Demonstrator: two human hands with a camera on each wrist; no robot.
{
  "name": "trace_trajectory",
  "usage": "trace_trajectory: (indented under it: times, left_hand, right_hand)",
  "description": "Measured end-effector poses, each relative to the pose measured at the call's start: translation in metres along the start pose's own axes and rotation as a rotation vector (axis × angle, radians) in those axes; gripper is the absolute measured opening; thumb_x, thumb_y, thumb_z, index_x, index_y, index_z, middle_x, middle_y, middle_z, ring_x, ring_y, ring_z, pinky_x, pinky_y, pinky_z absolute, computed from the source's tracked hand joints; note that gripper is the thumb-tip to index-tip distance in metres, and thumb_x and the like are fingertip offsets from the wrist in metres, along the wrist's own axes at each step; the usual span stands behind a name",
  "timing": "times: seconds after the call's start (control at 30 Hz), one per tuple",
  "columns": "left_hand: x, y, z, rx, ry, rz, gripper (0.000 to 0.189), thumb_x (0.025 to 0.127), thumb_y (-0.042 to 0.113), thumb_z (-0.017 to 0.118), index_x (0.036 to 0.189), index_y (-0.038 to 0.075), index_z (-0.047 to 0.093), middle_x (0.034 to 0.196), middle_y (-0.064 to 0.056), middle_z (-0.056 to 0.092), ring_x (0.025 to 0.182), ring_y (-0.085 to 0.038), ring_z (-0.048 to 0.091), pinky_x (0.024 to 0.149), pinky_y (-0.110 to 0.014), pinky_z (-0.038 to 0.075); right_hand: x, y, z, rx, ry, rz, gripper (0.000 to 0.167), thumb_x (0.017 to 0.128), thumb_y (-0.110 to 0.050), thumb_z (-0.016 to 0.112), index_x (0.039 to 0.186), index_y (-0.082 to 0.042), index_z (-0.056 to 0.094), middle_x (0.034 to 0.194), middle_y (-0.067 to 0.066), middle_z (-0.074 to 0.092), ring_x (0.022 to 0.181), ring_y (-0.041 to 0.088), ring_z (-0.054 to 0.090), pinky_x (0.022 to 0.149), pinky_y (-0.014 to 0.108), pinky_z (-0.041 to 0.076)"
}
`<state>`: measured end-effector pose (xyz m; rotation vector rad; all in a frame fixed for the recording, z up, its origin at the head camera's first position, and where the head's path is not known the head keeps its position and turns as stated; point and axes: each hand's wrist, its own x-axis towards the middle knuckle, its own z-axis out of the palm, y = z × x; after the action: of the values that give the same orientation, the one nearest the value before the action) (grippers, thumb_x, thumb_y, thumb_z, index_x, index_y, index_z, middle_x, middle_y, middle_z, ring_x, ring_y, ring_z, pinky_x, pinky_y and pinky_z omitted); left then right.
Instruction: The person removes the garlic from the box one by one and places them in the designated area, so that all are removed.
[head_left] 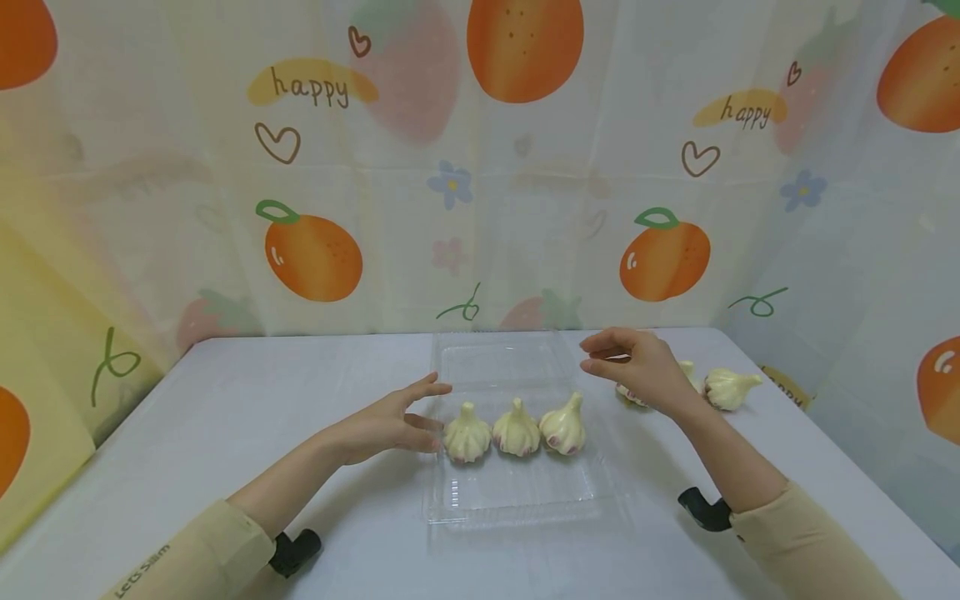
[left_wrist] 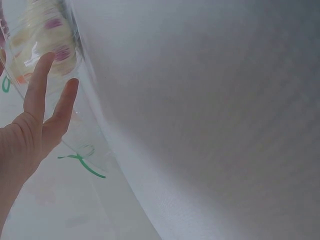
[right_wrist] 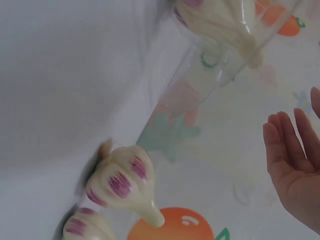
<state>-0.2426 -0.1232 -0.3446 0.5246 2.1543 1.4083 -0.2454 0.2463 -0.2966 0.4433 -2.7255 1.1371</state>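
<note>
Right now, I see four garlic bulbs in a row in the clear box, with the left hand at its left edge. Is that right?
Not quite; the count is off. The head view shows three garlic bulbs in a row in the clear box, with the left hand at its left edge.

Glossy clear plastic container [head_left: 517, 496]; smooth, shiny garlic bulbs [head_left: 517, 431]

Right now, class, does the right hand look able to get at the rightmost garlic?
Probably yes: the right hand is empty and nearby, and the rightmost garlic sits on the table outside the clear box, uncovered.
</note>
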Motion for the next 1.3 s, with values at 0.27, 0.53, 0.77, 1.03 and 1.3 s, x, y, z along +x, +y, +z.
trace_trajectory:
  times: [0.27, 0.53, 0.77, 1.03, 1.3]
  left_hand:
    - [-0.001, 0.0, 0.0, 0.0, -0.006, 0.002, 0.082, 0.085, 0.013, 0.072, 0.155, 0.015, 0.029, 0.169, -0.007, -0.007, 0.141, -0.038, 0.045, 0.102, -0.041, 0.053]
    - [-0.001, 0.001, 0.0, 0.0, -0.006, 0.005, 0.083, 0.085, 0.013, 0.072, 0.155, 0.014, 0.029, 0.169, -0.007, -0.006, 0.141, -0.039, 0.044, 0.103, -0.041, 0.053]
    - [0.0, -0.001, 0.001, -0.011, 0.003, -0.006, 0.083, 0.084, 0.012, 0.073, 0.156, 0.014, 0.029, 0.17, -0.004, -0.005, 0.141, -0.038, 0.045, 0.102, -0.041, 0.053]
    - [0.0, -0.002, 0.001, -0.022, -0.002, -0.004, 0.082, 0.085, 0.012, 0.072, 0.155, 0.016, 0.031, 0.17, -0.003, -0.004, 0.141, -0.038, 0.045, 0.103, -0.041, 0.053]
    - [0.0, -0.002, 0.001, -0.024, -0.002, -0.001, 0.082, 0.085, 0.011, 0.072, 0.155, 0.016, 0.031, 0.17, -0.004, -0.005, 0.141, -0.038, 0.045, 0.101, -0.041, 0.054]
  right_hand:
    - [0.0, 0.003, 0.011, 0.007, -0.109, -0.021, 0.031, 0.088, -0.028, 0.074, 0.115, -0.012, 0.07, 0.116, 0.009, 0.073, 0.106, 0.026, 0.07, 0.088, 0.039, 0.06]
    - [-0.003, 0.006, 0.018, 0.021, -0.205, -0.005, 0.027, 0.087, -0.027, 0.075, 0.11, -0.014, 0.072, 0.115, 0.01, 0.072, 0.102, 0.02, 0.068, 0.084, 0.03, 0.059]
    - [-0.005, 0.009, 0.023, 0.042, -0.255, -0.036, 0.026, 0.086, -0.022, 0.076, 0.109, -0.011, 0.072, 0.112, 0.014, 0.073, 0.1, 0.017, 0.068, 0.084, 0.025, 0.058]
    - [-0.004, 0.01, 0.027, 0.028, -0.264, -0.078, 0.023, 0.083, -0.009, 0.076, 0.106, -0.008, 0.073, 0.109, 0.017, 0.073, 0.098, 0.018, 0.069, 0.082, 0.021, 0.058]
    - [-0.005, 0.01, 0.027, -0.023, -0.271, -0.071, 0.021, 0.082, -0.01, 0.078, 0.102, -0.012, 0.074, 0.105, 0.012, 0.075, 0.094, 0.017, 0.068, 0.079, 0.022, 0.057]
